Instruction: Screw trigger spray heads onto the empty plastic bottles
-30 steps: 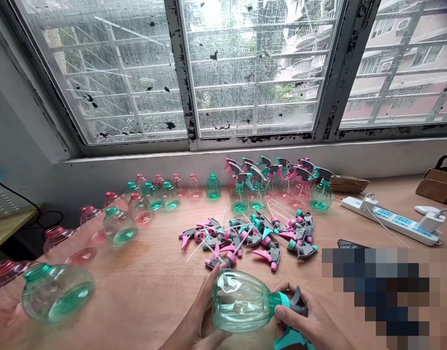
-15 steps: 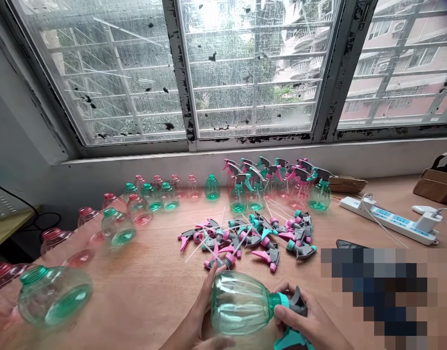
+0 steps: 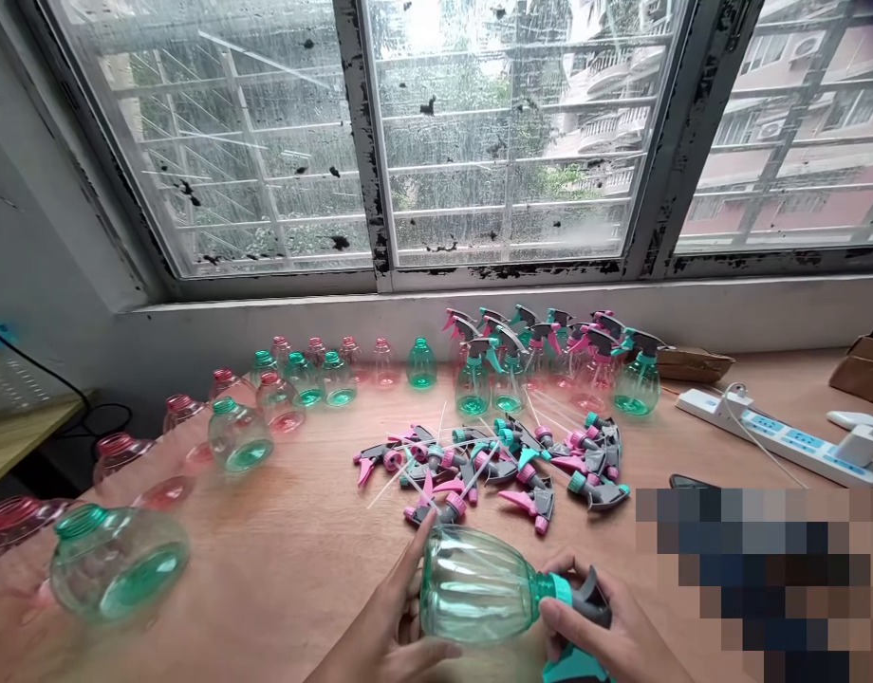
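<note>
A yellowish table [image 3: 30, 441] with a black cable stands at the far left, beyond the tabletop [image 3: 266, 579]. Open bottles [image 3: 241, 436], red and green, stand along the tabletop's left edge and curve round to the back, below the window [image 3: 508, 133]. At the front, the left hand [image 3: 394, 617] cups the base of a green bottle [image 3: 479, 588], fingers behind it and thumb low; how tightly they press, I cannot tell. The bottle lies tipped on its side between the hands, its neck to the right. Just beyond it, pink, teal and grey loose heads [image 3: 504, 469] lie heaped, with sprayers [image 3: 509, 384] upright behind them. The right hand [image 3: 607, 617] grips the head [image 3: 585, 602] at the bottle's neck, thumb against the teal collar. Farther right lie a phone [image 3: 693, 482], partly blurred out, a white power strip [image 3: 770, 434] and, at the edge, a brown box [image 3: 863, 375].
</note>
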The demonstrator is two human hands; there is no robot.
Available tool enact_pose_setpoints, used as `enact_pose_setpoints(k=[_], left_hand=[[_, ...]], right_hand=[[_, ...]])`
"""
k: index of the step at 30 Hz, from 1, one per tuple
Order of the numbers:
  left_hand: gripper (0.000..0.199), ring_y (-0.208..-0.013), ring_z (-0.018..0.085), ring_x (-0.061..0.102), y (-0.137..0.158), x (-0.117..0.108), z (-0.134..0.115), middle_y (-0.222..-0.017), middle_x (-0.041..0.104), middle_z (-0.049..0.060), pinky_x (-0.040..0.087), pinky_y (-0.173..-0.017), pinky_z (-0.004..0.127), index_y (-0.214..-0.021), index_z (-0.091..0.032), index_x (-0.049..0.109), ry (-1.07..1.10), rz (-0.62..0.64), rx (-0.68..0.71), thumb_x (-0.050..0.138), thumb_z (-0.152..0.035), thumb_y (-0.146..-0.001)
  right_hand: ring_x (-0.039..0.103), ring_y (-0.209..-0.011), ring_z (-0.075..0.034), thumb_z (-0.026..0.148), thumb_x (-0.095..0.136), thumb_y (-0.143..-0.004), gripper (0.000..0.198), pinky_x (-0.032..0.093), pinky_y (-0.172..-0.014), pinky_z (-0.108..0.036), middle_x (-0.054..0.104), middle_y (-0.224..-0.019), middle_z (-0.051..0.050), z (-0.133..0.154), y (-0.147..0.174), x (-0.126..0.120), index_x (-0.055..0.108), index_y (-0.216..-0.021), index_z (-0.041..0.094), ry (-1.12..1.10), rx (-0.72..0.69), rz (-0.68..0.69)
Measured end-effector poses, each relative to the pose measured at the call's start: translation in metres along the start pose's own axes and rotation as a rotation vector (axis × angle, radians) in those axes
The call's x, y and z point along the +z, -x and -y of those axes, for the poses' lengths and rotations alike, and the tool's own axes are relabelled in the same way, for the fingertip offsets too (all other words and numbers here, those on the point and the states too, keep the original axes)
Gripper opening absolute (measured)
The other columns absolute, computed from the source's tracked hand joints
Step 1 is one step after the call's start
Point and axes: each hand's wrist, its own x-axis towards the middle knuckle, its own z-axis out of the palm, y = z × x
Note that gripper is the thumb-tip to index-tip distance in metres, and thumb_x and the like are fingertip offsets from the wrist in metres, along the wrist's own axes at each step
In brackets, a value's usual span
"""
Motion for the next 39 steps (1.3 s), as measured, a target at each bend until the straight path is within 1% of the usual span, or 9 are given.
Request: enact_pose_setpoints(k=[3,5,9,13,17,22,30,35,39], left_hand=[[0.121,-0.158,0.032,0.003,0.002,-0.001,0.002,-0.169,0.026,0.008,0.027,-0.124,0.045,-0.16,-0.029,-0.009,0.037,0.016,-0.018,0.082,-0.036,-0.08],[0.119,-0.158,0.032,0.002,0.004,-0.003,0.004,-0.17,0.021,0.008,0.022,-0.126,0.044,-0.161,-0.026,-0.005,0.019,0.006,-0.031,0.081,-0.043,-0.08],[0.105,-0.158,0.033,0.007,0.006,-0.008,0.007,-0.172,0.014,0.004,0.011,-0.129,0.043,-0.162,-0.026,0.014,-0.102,0.003,-0.001,0.078,-0.048,-0.081],[0.103,-0.155,0.033,0.022,0.006,-0.005,0.004,-0.171,0.017,0.001,0.006,-0.129,0.047,-0.161,-0.035,0.004,-0.145,-0.013,-0.007,0.074,-0.045,-0.086],[0.102,-0.153,0.03,0.028,0.008,-0.001,0.001,-0.168,0.028,0.001,0.007,-0.128,0.047,-0.16,-0.038,-0.004,-0.092,-0.006,0.009,0.07,-0.045,-0.09],[0.112,-0.158,0.03,0.01,0.01,-0.006,0.008,-0.171,0.016,0.003,0.006,-0.129,0.042,-0.161,-0.031,0.003,-0.065,-0.009,0.019,0.078,-0.052,-0.08],[0.093,-0.158,0.027,0.007,0.007,-0.004,0.005,-0.172,0.009,-0.001,0.012,-0.128,0.041,-0.16,-0.039,0.0,-0.135,0.016,0.069,0.065,-0.044,-0.094],[0.114,-0.157,0.031,0.015,0.01,-0.004,0.01,-0.172,0.014,0.002,0.011,-0.128,0.045,-0.16,-0.037,0.001,-0.037,0.005,0.074,0.081,-0.049,-0.079],[0.104,-0.157,0.032,0.016,0.013,-0.005,0.01,-0.171,0.019,0.005,0.014,-0.128,0.045,-0.161,-0.033,0.006,-0.074,0.017,0.069,0.074,-0.05,-0.085]], right_hand=[[0.066,-0.059,-0.018,0.058,0.08,-0.077,0.046,0.051,-0.059,-0.027,0.071,-0.061,0.0,0.001,0.001,0.001,0.06,-0.09,0.019,-0.013,0.027,-0.001],[0.067,-0.06,-0.018,0.056,0.082,-0.075,0.046,0.052,-0.06,-0.027,0.073,-0.061,-0.001,0.002,0.002,0.002,0.061,-0.091,0.018,-0.024,0.031,-0.002],[0.067,-0.056,-0.017,0.055,0.084,-0.073,0.047,0.052,-0.057,-0.027,0.072,-0.061,0.0,0.005,0.002,0.003,0.06,-0.09,0.018,-0.111,0.035,0.025],[0.066,-0.055,-0.016,0.055,0.083,-0.074,0.047,0.052,-0.055,-0.026,0.071,-0.062,0.0,0.005,0.0,0.002,0.06,-0.087,0.017,-0.123,0.046,0.005],[0.067,-0.055,-0.018,0.056,0.083,-0.074,0.046,0.052,-0.056,-0.027,0.071,-0.061,-0.001,0.003,-0.001,0.001,0.059,-0.087,0.018,-0.1,0.034,-0.003],[0.068,-0.06,-0.018,0.051,0.087,-0.071,0.047,0.051,-0.059,-0.026,0.072,-0.062,-0.001,0.006,0.001,0.004,0.062,-0.092,0.017,-0.063,0.034,0.069],[0.068,-0.063,-0.018,0.057,0.083,-0.074,0.046,0.053,-0.063,-0.027,0.073,-0.064,-0.001,0.012,0.003,0.004,0.062,-0.088,0.018,-0.066,0.083,0.013],[0.067,-0.058,-0.019,0.055,0.085,-0.071,0.047,0.052,-0.059,-0.027,0.072,-0.06,-0.001,0.006,0.001,0.003,0.062,-0.088,0.018,-0.069,0.022,0.026],[0.067,-0.057,-0.018,0.054,0.086,-0.07,0.047,0.05,-0.057,-0.027,0.072,-0.06,-0.001,0.004,0.001,0.003,0.062,-0.09,0.018,-0.06,0.021,0.044]])
